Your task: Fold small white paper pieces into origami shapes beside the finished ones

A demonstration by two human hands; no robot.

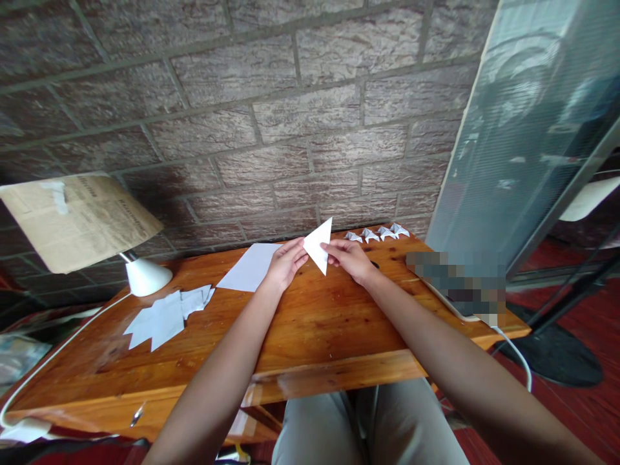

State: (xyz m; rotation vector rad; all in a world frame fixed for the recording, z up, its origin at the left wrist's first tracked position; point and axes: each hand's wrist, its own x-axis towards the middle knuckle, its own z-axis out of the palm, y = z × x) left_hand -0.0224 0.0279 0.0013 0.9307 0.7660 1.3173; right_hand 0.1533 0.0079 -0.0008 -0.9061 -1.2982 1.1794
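Observation:
A white sheet of paper folded into a triangle [318, 248] is held up over the back half of the wooden desk. My left hand [287, 261] grips its left corner, fingers closed. On the other side my right hand [352, 258] pinches the paper's right edge between thumb and fingers. Behind my left hand lies a larger sheet of white paper [248, 267], partly covered by that hand. To the right, near the wall, several small folded paper pieces [371, 235] stand in a row.
Cut white papers [167, 316] lie at the desk's left. A lamp [148, 274] with a paper shade stands behind them, its cord trailing over the left edge. A blurred-out flat device [458, 284] with a white cable rests at the right. A brick wall [271, 129] rises behind the desk [334, 329].

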